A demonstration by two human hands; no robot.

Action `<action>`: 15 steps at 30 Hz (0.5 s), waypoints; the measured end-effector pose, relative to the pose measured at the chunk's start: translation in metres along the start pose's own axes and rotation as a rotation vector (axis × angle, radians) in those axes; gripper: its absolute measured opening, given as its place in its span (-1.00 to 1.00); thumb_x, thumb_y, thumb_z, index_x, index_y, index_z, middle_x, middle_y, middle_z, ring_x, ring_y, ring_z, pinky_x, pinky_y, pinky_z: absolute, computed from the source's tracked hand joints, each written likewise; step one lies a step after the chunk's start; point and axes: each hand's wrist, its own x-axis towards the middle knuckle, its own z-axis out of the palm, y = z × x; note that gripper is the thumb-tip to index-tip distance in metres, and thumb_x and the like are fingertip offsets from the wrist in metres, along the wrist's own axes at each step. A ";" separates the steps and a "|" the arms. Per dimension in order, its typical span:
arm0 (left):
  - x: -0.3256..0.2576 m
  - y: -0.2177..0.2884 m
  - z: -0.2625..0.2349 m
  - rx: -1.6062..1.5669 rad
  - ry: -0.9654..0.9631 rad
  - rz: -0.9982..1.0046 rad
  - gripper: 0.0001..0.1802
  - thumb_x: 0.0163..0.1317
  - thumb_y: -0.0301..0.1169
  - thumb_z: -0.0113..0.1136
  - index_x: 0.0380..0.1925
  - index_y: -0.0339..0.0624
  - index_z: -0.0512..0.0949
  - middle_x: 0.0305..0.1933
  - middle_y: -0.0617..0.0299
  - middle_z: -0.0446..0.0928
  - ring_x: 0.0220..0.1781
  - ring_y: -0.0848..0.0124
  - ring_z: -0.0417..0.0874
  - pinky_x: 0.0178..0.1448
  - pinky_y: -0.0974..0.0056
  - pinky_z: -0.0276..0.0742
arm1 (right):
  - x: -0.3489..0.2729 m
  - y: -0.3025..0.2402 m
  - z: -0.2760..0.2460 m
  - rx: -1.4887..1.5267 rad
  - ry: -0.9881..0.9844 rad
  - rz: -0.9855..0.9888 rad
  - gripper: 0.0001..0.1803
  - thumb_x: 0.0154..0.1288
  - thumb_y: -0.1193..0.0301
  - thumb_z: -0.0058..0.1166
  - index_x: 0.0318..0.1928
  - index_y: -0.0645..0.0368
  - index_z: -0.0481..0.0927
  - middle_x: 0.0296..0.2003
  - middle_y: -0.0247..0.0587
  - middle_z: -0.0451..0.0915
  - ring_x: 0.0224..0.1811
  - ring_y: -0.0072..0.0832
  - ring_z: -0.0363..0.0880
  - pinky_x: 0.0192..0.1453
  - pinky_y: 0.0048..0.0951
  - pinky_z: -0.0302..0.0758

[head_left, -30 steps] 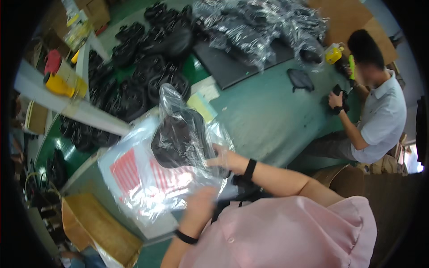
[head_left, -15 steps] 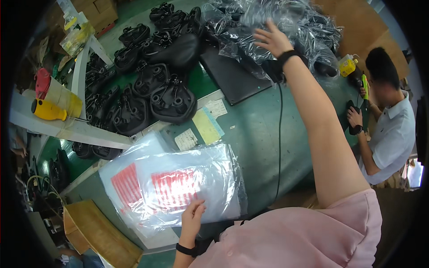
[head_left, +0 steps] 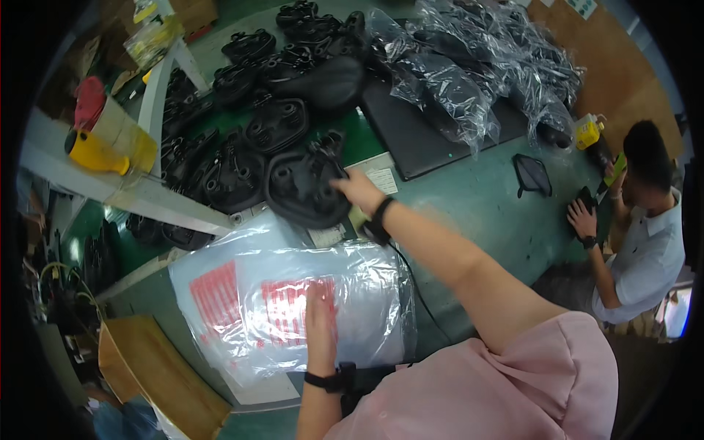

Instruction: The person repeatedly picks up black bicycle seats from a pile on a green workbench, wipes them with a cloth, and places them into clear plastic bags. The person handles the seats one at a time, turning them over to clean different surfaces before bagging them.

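Observation:
My right hand (head_left: 361, 192) grips the edge of a black bicycle saddle (head_left: 304, 196), underside up, its rails and clamp parts facing me. The saddle is lifted over the table's middle ledge, covering part of the paper slips (head_left: 381, 180). My left hand (head_left: 320, 315) rests flat on a stack of clear plastic bags (head_left: 367, 312) with red print, fingers stretched out. Beyond my right hand are several more black saddles (head_left: 275, 121), most of them underside up. One saddle (head_left: 326, 82) among them shows its smooth top.
Saddles wrapped in clear plastic (head_left: 469, 73) are heaped on a black flat board (head_left: 411, 139). A white metal frame (head_left: 147, 198) with a yellow-handled screwdriver (head_left: 95, 152) stands left. An open cardboard box (head_left: 158, 374) sits lower left. At right a co-worker (head_left: 638, 242) handles a black item.
My right hand has come back from the plastic-wrapped heap to the loose saddles and taken hold of one. My left hand has straightened its fingers and moved slightly forward over the bags.

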 end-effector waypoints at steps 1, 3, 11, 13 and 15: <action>0.006 0.011 0.010 -0.088 0.021 0.068 -0.29 0.41 -0.18 -0.09 0.41 -0.29 -0.07 0.43 0.01 0.09 0.35 0.27 0.25 0.40 0.21 0.11 | -0.041 -0.008 0.007 -0.115 -0.012 0.000 -0.62 0.24 0.47 0.08 0.05 0.37 0.47 -0.16 -0.19 0.60 -0.16 -0.50 0.56 -0.02 -0.47 0.48; 0.012 0.014 0.018 -0.128 0.044 0.280 -0.31 0.40 -0.22 -0.11 0.38 -0.32 -0.05 0.41 0.02 0.11 0.36 0.23 0.25 0.41 0.20 0.11 | -0.117 -0.014 0.023 -0.079 -0.125 -0.134 -0.50 0.28 0.45 0.06 0.20 0.35 0.33 -0.01 -0.17 0.53 0.02 -0.53 0.47 0.14 -0.48 0.41; -0.057 0.027 -0.016 -0.302 0.263 0.471 -0.64 0.26 -0.33 -0.02 -0.01 -0.31 0.40 0.00 0.14 0.47 0.01 0.32 0.53 0.16 0.24 0.46 | -0.238 -0.079 -0.010 -0.582 -0.113 -0.557 -0.01 0.03 0.39 0.30 0.42 0.20 0.00 0.37 -0.01 0.11 0.43 -0.15 0.05 0.43 -0.10 0.07; -0.068 0.029 -0.042 -0.130 0.243 0.497 -0.65 0.23 -0.32 0.01 -0.05 -0.31 0.42 -0.06 0.15 0.48 -0.01 0.33 0.53 0.16 0.25 0.44 | -0.255 -0.127 -0.005 -1.000 -0.145 -0.722 0.01 -0.11 0.41 0.35 0.39 0.15 0.10 0.34 0.01 0.14 0.42 -0.08 0.06 0.43 -0.04 0.07; -0.072 0.025 -0.062 -0.068 0.236 0.502 -0.64 0.21 -0.31 0.03 -0.06 -0.32 0.42 -0.10 0.15 0.49 -0.02 0.34 0.53 0.15 0.26 0.42 | -0.262 -0.146 0.014 -1.369 -0.344 -0.758 0.00 -0.21 0.43 0.37 0.34 0.13 0.19 0.32 0.02 0.16 0.40 -0.02 0.08 0.43 0.02 0.07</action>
